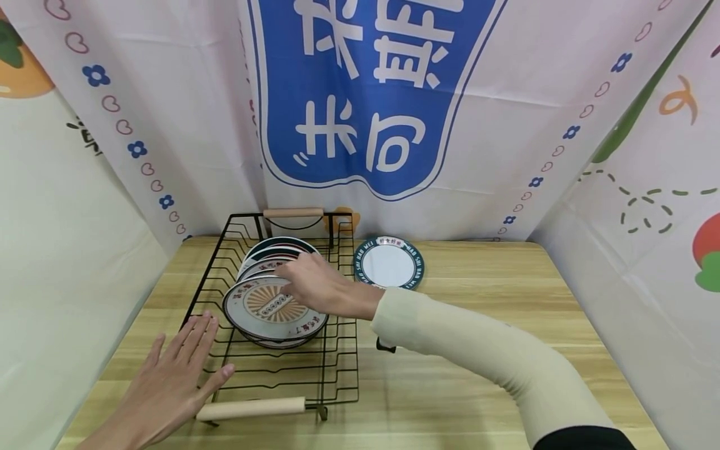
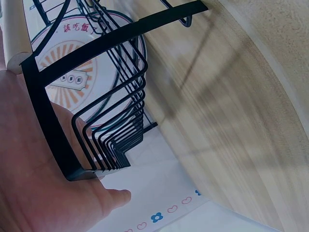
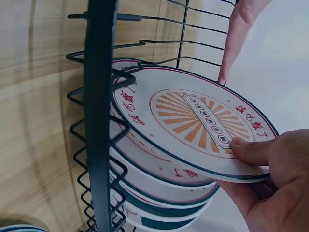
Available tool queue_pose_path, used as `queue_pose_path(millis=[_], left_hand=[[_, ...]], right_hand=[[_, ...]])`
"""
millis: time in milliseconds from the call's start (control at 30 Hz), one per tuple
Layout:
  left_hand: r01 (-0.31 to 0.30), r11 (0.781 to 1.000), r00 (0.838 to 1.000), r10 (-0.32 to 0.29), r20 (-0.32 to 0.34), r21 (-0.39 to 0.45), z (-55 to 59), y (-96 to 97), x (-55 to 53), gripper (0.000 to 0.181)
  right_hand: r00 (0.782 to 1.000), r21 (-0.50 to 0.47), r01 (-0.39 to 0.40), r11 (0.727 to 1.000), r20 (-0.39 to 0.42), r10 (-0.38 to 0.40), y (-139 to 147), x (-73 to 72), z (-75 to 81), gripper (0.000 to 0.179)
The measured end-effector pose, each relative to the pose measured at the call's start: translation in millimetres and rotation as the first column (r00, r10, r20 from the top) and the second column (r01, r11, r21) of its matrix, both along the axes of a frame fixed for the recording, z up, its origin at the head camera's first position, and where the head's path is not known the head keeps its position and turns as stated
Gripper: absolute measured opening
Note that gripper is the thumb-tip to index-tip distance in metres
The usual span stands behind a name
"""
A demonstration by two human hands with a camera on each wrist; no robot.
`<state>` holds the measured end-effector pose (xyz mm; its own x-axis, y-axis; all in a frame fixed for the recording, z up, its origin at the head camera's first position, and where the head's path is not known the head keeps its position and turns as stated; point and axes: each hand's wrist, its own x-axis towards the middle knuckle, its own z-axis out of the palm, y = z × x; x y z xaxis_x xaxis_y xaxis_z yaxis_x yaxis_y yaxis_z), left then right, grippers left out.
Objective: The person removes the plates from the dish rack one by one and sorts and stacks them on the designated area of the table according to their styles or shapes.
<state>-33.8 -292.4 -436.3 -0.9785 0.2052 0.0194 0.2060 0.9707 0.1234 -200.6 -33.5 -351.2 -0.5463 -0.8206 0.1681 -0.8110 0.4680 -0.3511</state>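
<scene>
Sunburst plate (image 1: 275, 315): tilted, placed foremost among plates (image 3: 159, 165) in wire rack (image 3: 99, 125).
Left hand (image 1: 174, 369): fingers extended, positioned at rack's near-left corner.
Right hand (image 1: 320, 284): sunburst plate pinched near edge.
Green-rimmed plate (image 1: 388, 265): laid on table (image 1: 478, 275).

From my end I see a pale wood-grain worktop (image 1: 478, 350), with a white backdrop cloth (image 1: 506, 125) rising behind it. The cloth carries a large blue panel (image 1: 287, 125) with white characters. Columns of pink heart outlines (image 1: 110, 104) and blue flowers (image 1: 137, 149) slant down both sides of that panel. On my left, a side cloth (image 1: 62, 250) shows part of an orange fruit print (image 1: 25, 75); on my right, another bears an orange squiggle (image 1: 669, 105), green dashes and a red-and-green print (image 1: 707, 250).
</scene>
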Motion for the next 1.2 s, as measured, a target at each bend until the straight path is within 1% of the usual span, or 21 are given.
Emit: queue_pose_path(millis=[100, 200, 367, 500, 567, 633, 800, 967, 1067, 1133, 1200], left_hand=[[0.000, 1.000, 1.000, 0.000, 0.006, 0.006, 0.6, 0.7, 0.5, 0.092], [0.002, 1.000, 1.000, -0.002, 0.005, 0.006, 1.4, 1.5, 0.4, 0.091], [0.011, 1.000, 1.000, -0.011, -0.012, 0.000, 2.2, 1.9, 0.1, 0.091], [0.014, 1.000, 1.000, -0.014, -0.016, -0.001, 1.9, 1.4, 0.3, 0.090], [0.015, 1.000, 1.000, -0.015, -0.017, -0.002, 1.6, 1.2, 0.5, 0.090], [0.014, 1.000, 1.000, -0.014, -0.018, -0.001, 1.6, 1.3, 0.7, 0.090], [0.015, 1.000, 1.000, -0.015, -0.021, 0.002, 1.2, 1.4, 0.9, 0.090], [0.018, 1.000, 1.000, -0.018, -0.025, 0.001, 0.7, 0.8, 0.6, 0.089], [0.019, 1.000, 0.999, -0.019, -0.028, 0.000, 0.5, 0.7, 0.6, 0.089], [0.021, 1.000, 0.999, -0.021, -0.029, -0.001, 0.6, 1.0, 0.5, 0.089], [0.022, 1.000, 0.999, -0.022, -0.026, 0.001, 0.8, 1.3, 0.5, 0.089]], right_hand=[[1.000, -0.026, 0.000, 1.000, 0.005, 0.001, 7, -0.1, 4.8, 0.007], [1.000, -0.087, 0.000, 0.996, 0.015, 0.001, 16, -0.7, 11.4, 0.006], [1.000, -0.194, 0.017, 0.981, 0.017, -0.014, 32, -1.0, 26.6, 0.007], [0.998, -0.230, 0.061, 0.971, 0.035, -0.054, 44, -1.0, 40.7, 0.009], [0.996, -0.231, 0.090, 0.969, 0.036, -0.084, 51, -2.1, 47.1, 0.011], [0.993, -0.234, 0.114, 0.966, 0.020, -0.112, 58, -3.4, 52.2, 0.013], [0.984, -0.254, 0.179, 0.950, 0.043, -0.174, 78, -6.2, 62.5, 0.018], [0.963, -0.270, 0.270, 0.924, 0.068, -0.262, 101, -12.8, 70.5, 0.019], [0.941, -0.253, 0.340, 0.906, 0.093, -0.327, 118, -18.3, 75.4, 0.022], [0.925, -0.234, 0.379, 0.895, 0.113, -0.363, 129, -21.7, 79.0, 0.020], [0.910, -0.217, 0.414, 0.884, 0.116, -0.398, 140, -25.5, 81.6, 0.018]])
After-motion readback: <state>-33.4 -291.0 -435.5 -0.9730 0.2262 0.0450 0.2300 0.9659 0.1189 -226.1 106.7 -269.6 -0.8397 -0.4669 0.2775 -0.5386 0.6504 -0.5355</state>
